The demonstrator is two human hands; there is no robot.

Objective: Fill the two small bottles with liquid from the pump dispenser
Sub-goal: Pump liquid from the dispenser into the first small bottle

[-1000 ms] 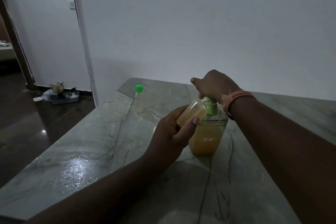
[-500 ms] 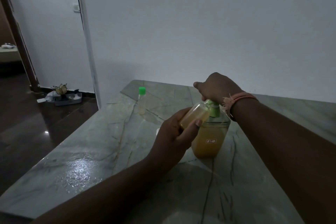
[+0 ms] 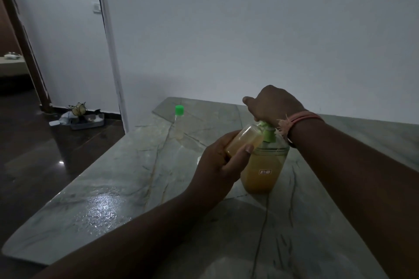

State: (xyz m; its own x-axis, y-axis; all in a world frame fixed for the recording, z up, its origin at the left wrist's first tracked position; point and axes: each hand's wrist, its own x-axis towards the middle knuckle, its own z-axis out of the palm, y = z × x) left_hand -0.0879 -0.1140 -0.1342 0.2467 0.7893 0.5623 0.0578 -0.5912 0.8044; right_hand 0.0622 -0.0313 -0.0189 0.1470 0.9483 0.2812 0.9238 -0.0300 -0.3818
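Left hand [image 3: 217, 165] fingers wrapped around 1 small bottle [image 3: 243, 140], tilted, mouth at the green nozzle. Right hand [image 3: 274, 104] curled, pressing down on the pump dispenser [image 3: 263, 165] standing on the stone counter [image 3: 136, 176]. 2nd capped bottle [image 3: 179, 124] stands apart, farther back.

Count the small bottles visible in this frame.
2. One small bottle, tilted, is in the left hand at the pump dispenser; the capped small bottle stands farther back on the marble table. None seem hidden.

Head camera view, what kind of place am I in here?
Probably a room in a home: a polished stone counter against a plain white wall, a doorway onto a dark glossy floor.
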